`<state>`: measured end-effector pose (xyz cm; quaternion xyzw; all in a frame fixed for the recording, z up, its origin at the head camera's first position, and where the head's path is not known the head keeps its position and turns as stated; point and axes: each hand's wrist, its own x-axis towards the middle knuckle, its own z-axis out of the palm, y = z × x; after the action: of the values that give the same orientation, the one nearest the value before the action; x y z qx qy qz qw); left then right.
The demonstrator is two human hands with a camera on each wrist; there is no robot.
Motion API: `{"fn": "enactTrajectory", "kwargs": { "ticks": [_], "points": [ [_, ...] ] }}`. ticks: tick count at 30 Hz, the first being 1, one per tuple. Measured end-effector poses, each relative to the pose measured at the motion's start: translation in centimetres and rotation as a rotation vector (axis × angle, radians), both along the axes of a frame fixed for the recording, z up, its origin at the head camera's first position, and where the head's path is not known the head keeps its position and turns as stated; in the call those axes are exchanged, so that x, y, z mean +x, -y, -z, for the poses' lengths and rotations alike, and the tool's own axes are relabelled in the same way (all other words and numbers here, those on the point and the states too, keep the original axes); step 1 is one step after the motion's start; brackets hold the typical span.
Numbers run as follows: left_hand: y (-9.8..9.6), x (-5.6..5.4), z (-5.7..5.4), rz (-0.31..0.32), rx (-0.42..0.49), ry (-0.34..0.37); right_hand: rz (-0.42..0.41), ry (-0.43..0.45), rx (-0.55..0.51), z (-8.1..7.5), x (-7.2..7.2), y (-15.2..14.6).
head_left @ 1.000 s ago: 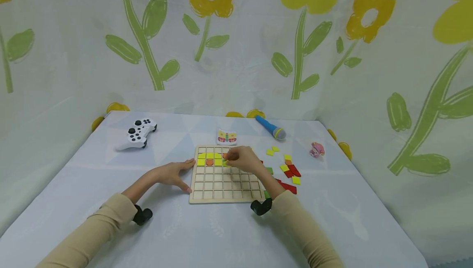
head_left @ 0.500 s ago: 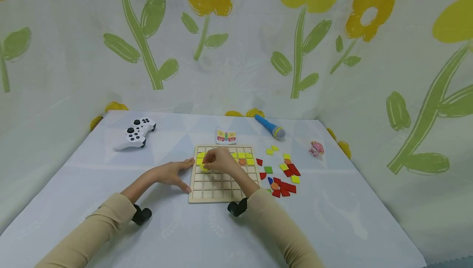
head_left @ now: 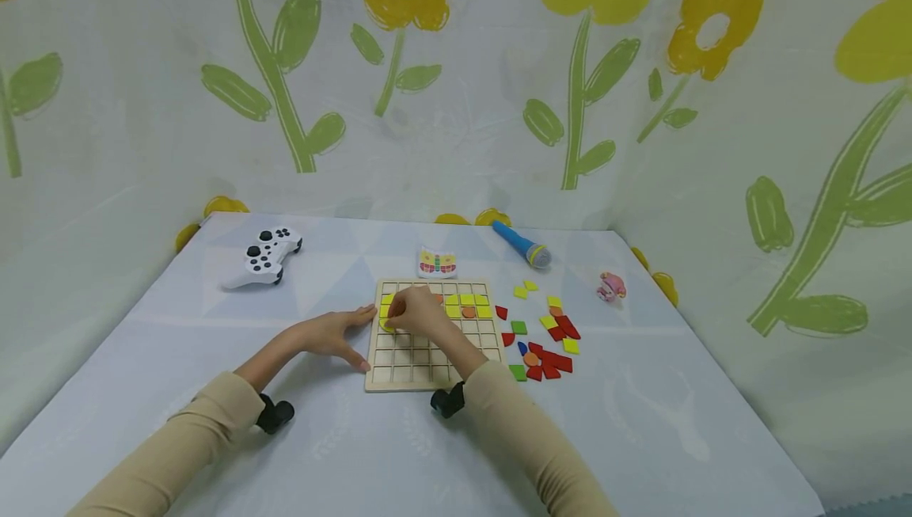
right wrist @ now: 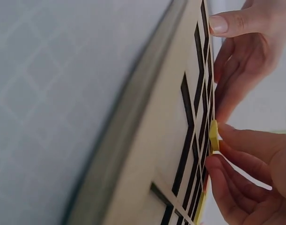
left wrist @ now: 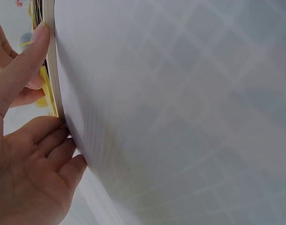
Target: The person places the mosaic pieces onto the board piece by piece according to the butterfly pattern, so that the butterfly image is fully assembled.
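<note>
A wooden grid board (head_left: 420,379) lies on the table, its far rows holding yellow tiles (head_left: 467,300) and an orange round tile (head_left: 469,313). My left hand (head_left: 329,336) touches the board's left edge, thumb and fingers spread apart. Over the board's left column, my right hand (head_left: 423,315) pinches a yellow tile (right wrist: 214,136) between thumb and fingertips. That tile is at the board's surface; I cannot tell whether it sits in its square. The right hand covers part of the far rows. Behind the board stands a card (head_left: 437,264) with a butterfly pattern.
Loose red tiles (head_left: 556,361), green tiles (head_left: 518,328) and yellow tiles (head_left: 571,346) are scattered right of the board. Farther back are a white game controller (head_left: 267,256), a blue toy microphone (head_left: 523,245) and a small pink figure (head_left: 611,287).
My right hand has moved left across the board with a yellow tile, from the upper middle to the left column. The left hand has stayed at the board's edge.
</note>
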<state>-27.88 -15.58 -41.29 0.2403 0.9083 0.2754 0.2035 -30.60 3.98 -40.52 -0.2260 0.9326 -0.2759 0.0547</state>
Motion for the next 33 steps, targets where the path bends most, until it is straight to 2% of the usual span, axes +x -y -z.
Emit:
{"fn": "enactTrajectory", "kwargs": {
  "ticks": [9,20,26,33],
  "points": [
    [0.0,-0.1,0.1,0.005,-0.006,-0.008,0.03,0.005,0.024,0.2,0.0,0.2],
    [-0.1,0.0,0.1,-0.002,-0.002,-0.005,0.054,-0.039,0.055,0.0,0.4,0.3],
    [-0.1,0.0,0.0,0.003,0.0,-0.012,0.042,-0.065,0.036,-0.3,0.6,-1.1],
    [-0.2,0.0,0.0,0.006,-0.009,-0.014,0.078,-0.056,0.002,-0.7,0.8,-4.3]
  ]
}}
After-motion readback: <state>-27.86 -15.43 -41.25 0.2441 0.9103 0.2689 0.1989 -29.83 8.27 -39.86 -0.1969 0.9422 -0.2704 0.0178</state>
